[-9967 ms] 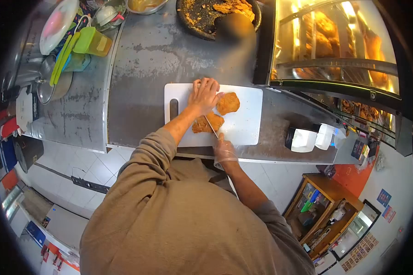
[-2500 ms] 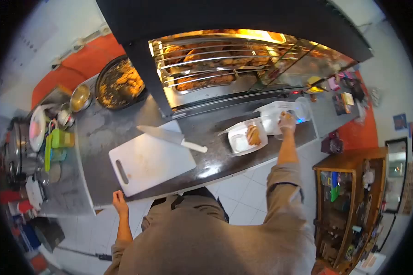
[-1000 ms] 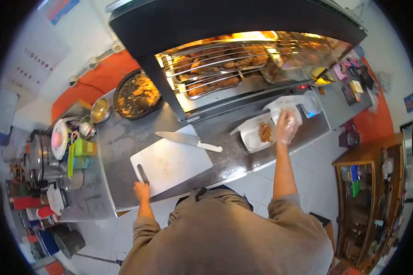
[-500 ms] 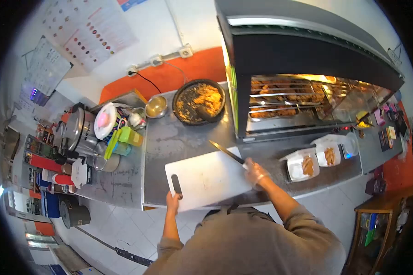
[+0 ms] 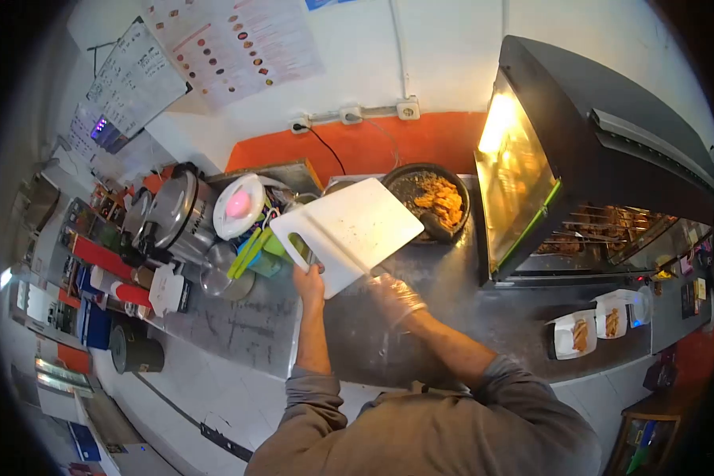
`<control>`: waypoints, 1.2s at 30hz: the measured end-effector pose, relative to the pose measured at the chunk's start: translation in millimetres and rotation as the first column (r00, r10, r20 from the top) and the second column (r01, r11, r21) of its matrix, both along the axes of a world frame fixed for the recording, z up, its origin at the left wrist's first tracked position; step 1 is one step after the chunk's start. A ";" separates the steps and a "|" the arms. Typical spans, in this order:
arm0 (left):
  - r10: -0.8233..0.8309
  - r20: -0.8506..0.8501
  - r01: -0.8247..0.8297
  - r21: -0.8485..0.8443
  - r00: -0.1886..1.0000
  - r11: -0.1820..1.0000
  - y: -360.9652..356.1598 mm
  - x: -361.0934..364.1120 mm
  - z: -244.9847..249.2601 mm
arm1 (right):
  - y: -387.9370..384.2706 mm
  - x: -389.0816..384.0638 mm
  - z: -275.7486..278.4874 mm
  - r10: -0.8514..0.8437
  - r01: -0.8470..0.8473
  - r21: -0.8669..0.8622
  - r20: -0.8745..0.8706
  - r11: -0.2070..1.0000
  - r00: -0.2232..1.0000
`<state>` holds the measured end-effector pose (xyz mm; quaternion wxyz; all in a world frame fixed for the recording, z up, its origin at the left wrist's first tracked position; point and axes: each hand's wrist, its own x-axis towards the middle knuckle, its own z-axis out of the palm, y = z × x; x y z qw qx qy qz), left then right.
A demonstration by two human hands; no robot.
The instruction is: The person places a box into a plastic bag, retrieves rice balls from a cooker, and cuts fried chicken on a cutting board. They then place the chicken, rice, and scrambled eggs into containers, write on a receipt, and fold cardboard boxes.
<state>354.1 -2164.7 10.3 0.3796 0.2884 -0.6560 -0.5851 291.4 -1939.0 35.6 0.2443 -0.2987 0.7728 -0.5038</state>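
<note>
White cutting board (image 5: 381,222), raised left of the dark pan (image 5: 397,176): left hand (image 5: 309,284) is gripping its slotted end, gloved right hand (image 5: 394,299) is clasping a knife (image 5: 345,247) across it, apparently scraping, the next move seemingly calling for steady tilting.

Smooth plastic cutting board (image 5: 382,216), scuffed grey metal countertop (image 5: 472,313).
</note>
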 end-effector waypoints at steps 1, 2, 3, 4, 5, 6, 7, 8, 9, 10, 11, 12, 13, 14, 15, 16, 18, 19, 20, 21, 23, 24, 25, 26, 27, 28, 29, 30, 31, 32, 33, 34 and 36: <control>0.038 0.046 -0.037 -0.029 0.998 0.999 -12.7 -13.1 -7.4 | -25.5 4.4 3.4 0.013 -0.001 0.067 -0.184 0.998 0.983; 0.075 0.094 -0.070 -0.059 0.993 0.996 -24.1 -24.4 -15.8 | -41.6 5.8 4.2 0.034 0.015 0.136 -0.354 0.991 0.935; 0.059 0.093 -0.053 -0.065 0.994 0.996 -24.0 -30.1 -9.3 | -51.1 1.7 -0.5 0.016 0.032 0.130 -0.355 0.991 0.935; 0.044 0.066 -0.042 -0.028 0.997 0.999 -18.3 -32.0 3.5 | -61.3 -3.9 -10.3 0.056 0.009 0.146 -0.439 0.989 0.897; 0.033 0.043 -0.034 0.012 0.999 0.999 -16.3 -31.7 9.0 | -70.7 -7.8 -22.2 0.102 -0.016 0.169 -0.514 0.986 0.851; 0.025 0.049 -0.026 0.015 0.999 1.000 -21.2 -32.0 4.3 | -85.0 -26.6 -74.1 0.034 0.002 0.070 -0.513 0.998 0.858; -0.007 0.095 0.006 0.001 0.995 1.000 -28.3 -30.4 -0.6 | -88.8 -45.4 -121.8 -0.032 0.019 -0.032 -0.504 0.999 0.863; -0.036 0.140 0.038 -0.009 0.990 0.999 -34.1 -29.8 -4.5 | -66.6 -68.6 -102.3 0.046 0.054 0.227 -0.414 0.972 0.909; -0.036 0.144 0.036 -0.001 0.989 0.999 -33.6 -28.6 -5.9 | -53.4 -93.5 -87.5 0.157 0.128 0.514 -0.475 0.848 0.866; -0.025 0.183 0.024 0.006 0.983 1.000 -31.4 -23.8 -4.2 | -32.5 -112.5 -55.5 -0.049 0.130 0.481 -0.178 0.867 0.983; -0.018 0.214 0.017 0.006 0.977 1.000 -32.8 -25.3 -0.6 | -21.5 -139.1 -97.5 -0.070 0.309 0.402 -0.509 0.862 0.858; -0.022 0.209 0.022 0.003 0.978 1.000 -34.8 -28.2 -0.4 | -19.9 -151.8 -82.6 -0.186 0.296 0.483 -0.263 0.824 0.947; -0.023 0.181 0.020 0.021 0.983 1.000 -35.5 -30.5 -2.4 | -31.2 -159.2 -97.6 -0.123 0.256 0.537 -0.270 0.804 0.955; -0.024 0.156 0.017 0.045 0.988 0.999 -35.6 -32.0 -5.2 | -40.0 -160.2 -114.8 -0.057 0.214 0.593 -0.271 0.776 0.961; -0.042 0.156 0.036 0.038 0.987 0.999 -35.5 -32.8 -5.9 | -46.2 -137.7 -103.1 0.297 0.130 0.581 -0.581 0.804 0.757; -0.045 0.152 0.039 0.042 0.987 0.998 -36.7 -36.9 -10.1 | -58.1 -104.7 -71.9 0.552 0.043 0.601 -0.758 0.798 0.347; -0.003 0.092 0.019 -0.172 0.996 0.985 -41.4 -38.6 -18.9 | -86.4 -46.7 -25.9 0.377 -0.035 0.415 -0.784 0.909 0.493; 0.001 0.099 0.016 -0.172 0.995 0.985 -41.3 -36.7 -19.6 | -90.4 -39.7 -7.9 0.379 -0.042 0.415 -0.781 0.909 0.497; 0.012 0.157 0.012 -0.149 0.987 0.989 -39.2 -34.6 -18.4 | -94.0 -36.3 7.8 0.404 -0.057 0.473 -0.676 0.879 0.616; 0.021 0.210 0.005 -0.125 0.977 0.992 -36.6 -34.6 -15.9 | -96.7 -35.2 14.1 0.416 -0.079 0.528 -0.559 0.846 0.718; 0.039 0.231 -0.002 -0.160 0.972 0.987 -30.4 -31.5 -3.5 | -99.4 -87.7 -78.8 0.343 0.221 0.533 -0.756 0.816 0.557; 0.050 0.243 -0.002 -0.196 0.969 0.981 -28.1 -29.9 -0.2 | -92.1 -126.3 -131.2 0.480 0.291 0.612 -0.773 0.735 0.415; 0.018 0.155 0.004 -0.135 0.988 0.991 -28.0 -30.8 -1.8 | -64.3 -133.4 -46.9 0.487 0.162 0.737 -0.578 0.656 0.655; 0.009 0.153 0.011 -0.131 0.988 0.991 -26.7 -31.6 -1.3 | -56.0 -164.8 -82.9 0.292 0.135 0.711 -0.444 0.690 0.847; 0.029 0.151 -0.012 -0.113 0.988 0.994 -25.6 -32.8 0.1 | -52.2 -164.5 -78.8 0.378 0.097 0.764 -0.421 0.638 0.824; 0.048 0.151 -0.034 -0.096 0.987 0.995 -26.0 -35.3 0.1 | -49.3 -162.4 -67.5 0.460 0.062 0.812 -0.391 0.581 0.797; 0.007 0.150 -0.002 -0.036 0.989 0.999 -31.5 -34.9 -9.3 | -46.9 -133.4 -30.4 0.663 0.088 0.838 -0.486 0.538 0.570; -0.008 0.158 0.013 -0.027 0.987 1.000 -29.6 -35.9 -8.9 | -49.0 -95.3 -2.3 0.808 0.124 0.857 -0.513 0.500 0.290; -0.021 0.142 0.021 0.003 0.990 1.000 -27.5 -37.5 -4.5 | -53.9 -66.4 -14.1 0.770 0.104 0.797 -0.602 0.595 0.209; -0.030 0.130 0.027 0.029 0.991 0.999 -28.5 -36.9 -2.4 | -57.8 -40.0 -25.8 0.715 0.072 0.725 -0.687 0.684 0.131; -0.059 0.146 0.053 0.042 0.987 0.998 -31.4 -35.9 -6.2 | -59.3 -25.3 -26.4 0.713 0.072 0.726 -0.686 0.684 0.142; -0.063 0.158 0.057 0.042 0.985 0.997 -28.2 -33.5 -3.8 | -59.2 -10.3 -21.9 0.477 -0.053 0.609 -0.560 0.792 0.677; -0.026 0.059 0.018 0.119 0.998 0.993 -19.6 -30.0 1.0 | -62.4 -15.7 -62.0 0.236 0.038 0.520 -0.449 0.853 0.862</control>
